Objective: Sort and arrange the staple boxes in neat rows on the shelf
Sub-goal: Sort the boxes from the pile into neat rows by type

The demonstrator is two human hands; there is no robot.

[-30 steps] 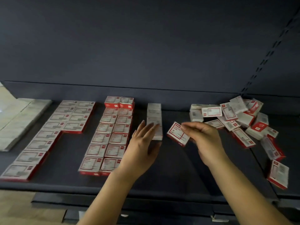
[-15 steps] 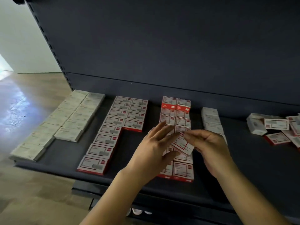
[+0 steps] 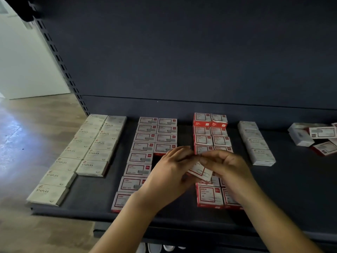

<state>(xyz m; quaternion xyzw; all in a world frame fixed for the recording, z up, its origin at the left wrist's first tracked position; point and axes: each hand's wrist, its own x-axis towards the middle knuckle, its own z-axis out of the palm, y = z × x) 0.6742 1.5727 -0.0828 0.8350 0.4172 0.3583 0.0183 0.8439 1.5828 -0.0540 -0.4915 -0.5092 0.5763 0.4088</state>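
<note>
Shelf: dark shelf (image 3: 291, 189) with a dark back panel (image 3: 182, 52); boxes lay flat on it in columns running near to far.
Held box: one red-and-white staple box (image 3: 201, 171) was up off the shelf, tilted, between both hands, above the near part of the red double column.
Left hand: left hand (image 3: 169, 172) was curled, fingertips meeting the far edge of the held box; it pinched the box from the left.
Right hand: right hand (image 3: 228, 167) was curled over the box from the right, fingers bent down onto it; it gripped the same box. How the thumbs lay could not be told.
Far-left block: two columns of pale boxes marked STAPLES (image 3: 87, 165), the left column reaching nearer than the right.
Second block: two columns of white boxes with red borders (image 3: 144, 147); the left column ran to the near edge, the right one stopped just beside the left hand.
Third block: double column of red-sided boxes (image 3: 209, 196), partly hidden by the hands; the far pair (image 3: 210, 120) stood stacked higher than the rest.
Fourth block: single column of plain pale boxes (image 3: 257, 143), right of the hands.
Unsorted pile: loose boxes (image 3: 313, 136) lay at mixed angles at the far right, cut off by the frame edge.
Surroundings: wooden floor (image 3: 27, 125) and a pale wall (image 3: 27, 61) to the left of the shelf.
</note>
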